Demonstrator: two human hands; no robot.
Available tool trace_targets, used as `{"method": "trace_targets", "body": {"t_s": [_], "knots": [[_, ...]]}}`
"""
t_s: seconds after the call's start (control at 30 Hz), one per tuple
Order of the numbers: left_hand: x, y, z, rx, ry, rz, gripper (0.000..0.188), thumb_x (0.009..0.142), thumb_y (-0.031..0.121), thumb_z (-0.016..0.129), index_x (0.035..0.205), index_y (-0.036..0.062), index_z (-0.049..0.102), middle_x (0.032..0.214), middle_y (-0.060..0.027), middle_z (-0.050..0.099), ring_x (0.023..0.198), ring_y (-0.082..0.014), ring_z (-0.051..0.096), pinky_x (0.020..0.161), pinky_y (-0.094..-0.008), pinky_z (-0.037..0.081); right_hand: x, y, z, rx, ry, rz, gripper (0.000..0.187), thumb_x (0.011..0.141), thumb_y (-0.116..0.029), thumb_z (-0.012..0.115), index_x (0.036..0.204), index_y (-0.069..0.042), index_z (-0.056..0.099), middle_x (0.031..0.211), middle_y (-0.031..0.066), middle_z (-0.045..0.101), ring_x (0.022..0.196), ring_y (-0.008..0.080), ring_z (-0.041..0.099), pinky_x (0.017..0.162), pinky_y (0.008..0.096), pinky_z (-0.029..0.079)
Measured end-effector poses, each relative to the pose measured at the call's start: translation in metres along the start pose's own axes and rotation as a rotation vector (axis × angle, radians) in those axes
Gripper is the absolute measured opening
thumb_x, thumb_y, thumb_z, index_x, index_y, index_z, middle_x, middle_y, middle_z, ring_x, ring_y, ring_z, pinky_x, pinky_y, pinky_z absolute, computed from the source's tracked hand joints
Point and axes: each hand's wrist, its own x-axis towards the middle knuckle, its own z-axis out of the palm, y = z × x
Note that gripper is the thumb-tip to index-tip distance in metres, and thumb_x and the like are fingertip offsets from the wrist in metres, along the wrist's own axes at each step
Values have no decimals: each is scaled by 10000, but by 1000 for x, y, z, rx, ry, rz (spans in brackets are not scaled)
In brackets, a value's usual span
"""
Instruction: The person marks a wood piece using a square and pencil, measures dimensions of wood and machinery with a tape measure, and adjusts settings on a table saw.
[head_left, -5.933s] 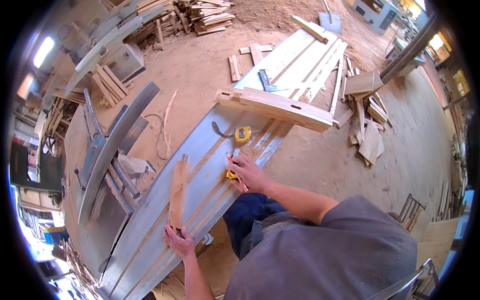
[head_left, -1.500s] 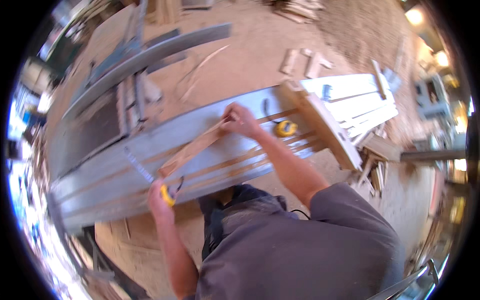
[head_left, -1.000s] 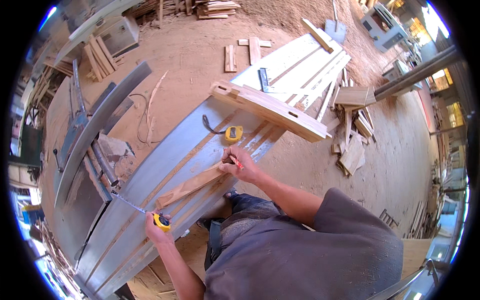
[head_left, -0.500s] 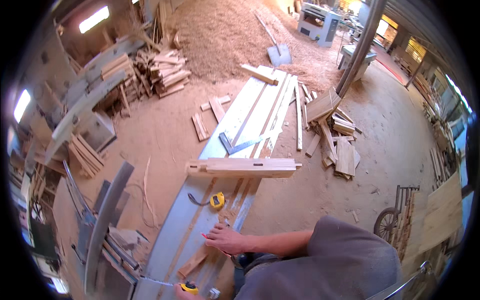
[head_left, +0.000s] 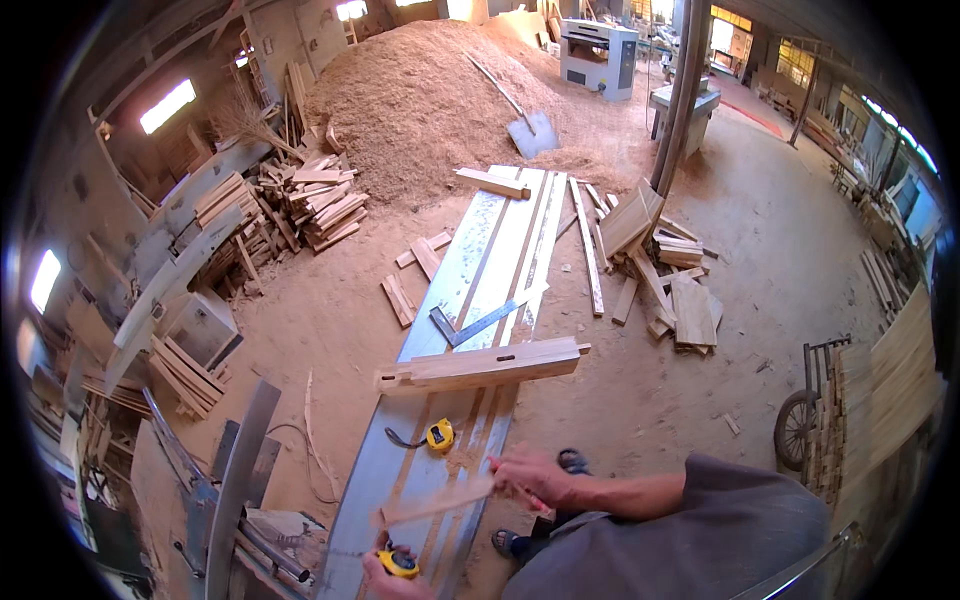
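Note:
My left hand (head_left: 385, 582), low in the view, is closed around a yellow and black tape measure (head_left: 399, 563). My right hand (head_left: 537, 478) reaches in from the right over the bench edge, its fingers closed on the right end of a short wooden strip (head_left: 437, 502), which is smeared by motion. A thin red stick, perhaps a pencil, also shows in the right fingers. The strip's other end is close to the left hand. Farther up the metal-topped bench (head_left: 368, 478) lies a second yellow tape measure (head_left: 440, 435) with a dark strap.
A mortised timber (head_left: 480, 366) lies across the bench. Beyond it are a metal try square (head_left: 480, 322) and a wood block (head_left: 493, 183). Offcuts (head_left: 690, 310) are heaped on the floor at right. A shovel (head_left: 530, 130) leans on a sawdust pile (head_left: 400, 90).
My right hand has moved right and now grips the wooden strip, which lay on the bench before. My left hand with its tape measure has shifted slightly right. The whole view has tilted upward.

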Motion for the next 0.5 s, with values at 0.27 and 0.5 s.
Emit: {"method": "trace_targets", "body": {"t_s": [0.27, 0.5], "knots": [[-34, -46, 240, 211, -168, 202, 499, 1049, 398, 459, 1025, -64, 644, 885, -166, 671, 684, -220, 642, 580, -306, 527, 3, 80, -195, -214, 667, 64, 255, 709, -38, 792, 827, -96, 573, 852, 92, 663, 798, 322, 629, 726, 418, 473], [-65, -143, 415, 195, -321, 76, 461, 1049, 379, 447, 1005, -40, 634, 911, -166, 668, 720, -242, 652, 607, -355, 542, -55, 174, -353, -352, 721, 475, 286, 659, -34, 813, 804, -73, 569, 764, 119, 604, 762, 343, 602, 686, 437, 461]]}}
